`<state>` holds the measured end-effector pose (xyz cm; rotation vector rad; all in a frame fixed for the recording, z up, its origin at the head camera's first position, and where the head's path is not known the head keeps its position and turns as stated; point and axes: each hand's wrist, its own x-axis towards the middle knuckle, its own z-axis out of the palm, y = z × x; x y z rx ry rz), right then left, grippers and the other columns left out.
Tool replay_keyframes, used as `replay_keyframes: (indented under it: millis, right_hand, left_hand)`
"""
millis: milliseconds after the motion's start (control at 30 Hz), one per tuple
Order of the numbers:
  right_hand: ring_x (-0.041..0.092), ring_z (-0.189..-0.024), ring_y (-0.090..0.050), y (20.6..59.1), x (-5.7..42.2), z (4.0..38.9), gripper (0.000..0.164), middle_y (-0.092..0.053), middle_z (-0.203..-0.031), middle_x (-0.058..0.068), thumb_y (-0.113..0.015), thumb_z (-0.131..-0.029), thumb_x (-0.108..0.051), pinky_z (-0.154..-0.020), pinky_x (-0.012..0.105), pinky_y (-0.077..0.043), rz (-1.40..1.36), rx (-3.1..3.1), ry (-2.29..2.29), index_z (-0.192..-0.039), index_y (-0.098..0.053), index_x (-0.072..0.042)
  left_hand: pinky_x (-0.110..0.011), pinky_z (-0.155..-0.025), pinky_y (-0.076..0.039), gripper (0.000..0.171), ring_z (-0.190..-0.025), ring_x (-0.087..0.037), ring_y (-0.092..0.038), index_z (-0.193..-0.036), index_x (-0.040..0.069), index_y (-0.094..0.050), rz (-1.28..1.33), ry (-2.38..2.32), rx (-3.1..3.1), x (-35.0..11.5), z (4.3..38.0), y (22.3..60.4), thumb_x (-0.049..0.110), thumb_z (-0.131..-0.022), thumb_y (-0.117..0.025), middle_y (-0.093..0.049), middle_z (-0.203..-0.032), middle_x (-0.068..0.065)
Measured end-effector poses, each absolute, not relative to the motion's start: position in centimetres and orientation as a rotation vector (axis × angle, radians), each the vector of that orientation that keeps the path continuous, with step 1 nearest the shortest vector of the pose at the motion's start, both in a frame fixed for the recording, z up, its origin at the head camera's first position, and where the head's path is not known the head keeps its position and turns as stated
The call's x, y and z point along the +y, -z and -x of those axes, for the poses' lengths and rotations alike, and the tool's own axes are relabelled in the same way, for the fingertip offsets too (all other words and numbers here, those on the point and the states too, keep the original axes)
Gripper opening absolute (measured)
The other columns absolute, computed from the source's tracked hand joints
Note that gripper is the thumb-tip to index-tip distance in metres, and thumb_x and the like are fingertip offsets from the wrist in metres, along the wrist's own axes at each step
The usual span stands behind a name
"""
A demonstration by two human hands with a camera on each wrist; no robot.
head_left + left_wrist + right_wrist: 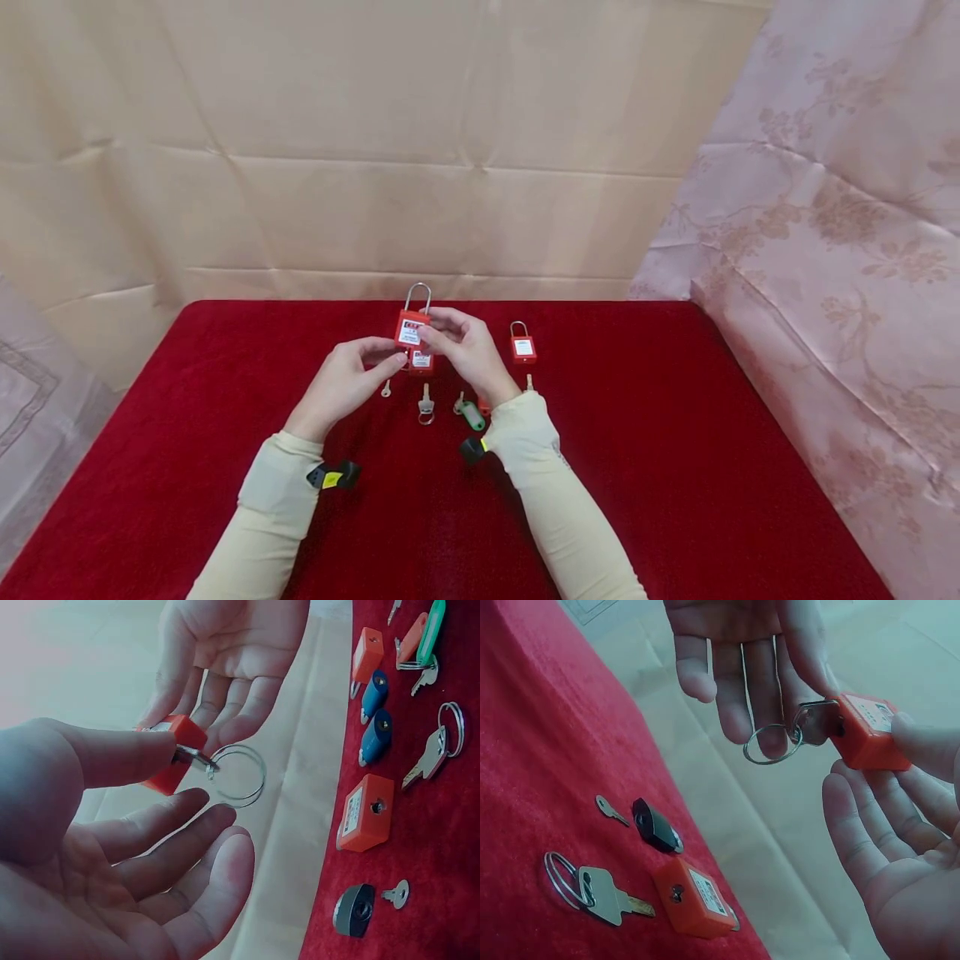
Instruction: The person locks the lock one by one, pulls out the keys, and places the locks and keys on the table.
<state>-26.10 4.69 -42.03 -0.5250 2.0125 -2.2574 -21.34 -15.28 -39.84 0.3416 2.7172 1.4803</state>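
Note:
My right hand (472,354) pinches a red padlock (412,327) by its body, thumb on the white label, shackle upward. A key (819,722) sits in the keyhole at its bottom, with a wire ring (244,776) hanging from the bow. Close by the key is my left hand (345,379); its thumb is against or just beside the key and lock, and its other fingers stretch out apart from the thumb. Behind the hands a second red padlock (367,814) stands on the table, a loose ringed key (426,403) in front of it.
A dark padlock (354,910) and small key (397,894) are left on the red-covered table (637,467). Two blue padlocks (376,739) stand rightward. Keys with a green tag (472,415) lie near the right wrist. Another red padlock (523,348) stands farther right, a key (529,382) before it.

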Motion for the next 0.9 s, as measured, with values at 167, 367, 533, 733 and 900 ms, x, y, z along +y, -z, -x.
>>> replay_keyframes:
  millis: [167,367,533,733,900]
  right_hand:
    - [0.011,-0.089,-0.070,42.2,4.5,26.0,0.040,-0.069,-0.109,0.017,-0.065,-0.097,-0.002,-0.094,0.060,-0.050,0.516,1.981,2.250,-0.134,-0.057,0.009]
    - [0.011,-0.092,-0.069,42.1,4.9,25.7,0.039,-0.069,-0.114,0.021,-0.066,-0.097,-0.003,-0.092,0.052,-0.054,0.470,2.029,2.246,-0.134,-0.059,0.007]
    - [0.010,-0.091,-0.069,42.0,5.0,25.7,0.042,-0.069,-0.115,0.021,-0.065,-0.098,-0.005,-0.089,0.045,-0.057,0.484,2.032,2.236,-0.136,-0.056,0.010]
    - [0.010,-0.090,-0.069,41.9,4.9,25.9,0.041,-0.069,-0.111,0.017,-0.064,-0.099,-0.004,-0.094,0.061,-0.050,0.519,1.994,2.263,-0.136,-0.055,0.011]
    - [0.011,-0.090,-0.069,41.9,5.1,25.9,0.040,-0.069,-0.111,0.016,-0.064,-0.099,-0.005,-0.094,0.060,-0.050,0.527,1.980,2.276,-0.135,-0.057,0.011]
  left_hand:
    - [-0.034,-0.075,-0.055,0.036,-0.093,-0.030,-0.069,-0.123,-0.001,-0.068,-0.354,-1.486,2.691,-15.0,21.1,40.2,0.024,-0.097,-0.069,-0.073,-0.108,-0.013]
    - [-0.031,-0.071,-0.055,0.036,-0.090,-0.031,-0.067,-0.123,-0.001,-0.067,-0.377,-1.517,2.632,-14.3,21.0,40.4,0.026,-0.099,-0.067,-0.073,-0.107,-0.014]
    - [-0.032,-0.071,-0.054,0.036,-0.088,-0.031,-0.065,-0.126,0.000,-0.066,-0.379,-1.523,2.611,-14.3,21.0,40.4,0.026,-0.101,-0.064,-0.072,-0.108,-0.015]
    - [-0.045,-0.081,-0.056,0.034,-0.095,-0.036,-0.063,-0.126,-0.001,-0.062,-0.349,-1.560,2.514,-14.6,21.1,40.1,0.025,-0.106,-0.055,-0.067,-0.108,-0.016]
    - [-0.050,-0.088,-0.054,0.031,-0.102,-0.036,-0.060,-0.123,-0.001,-0.059,-0.326,-1.616,2.417,-14.3,21.2,39.9,0.023,-0.108,-0.048,-0.062,-0.112,-0.021]
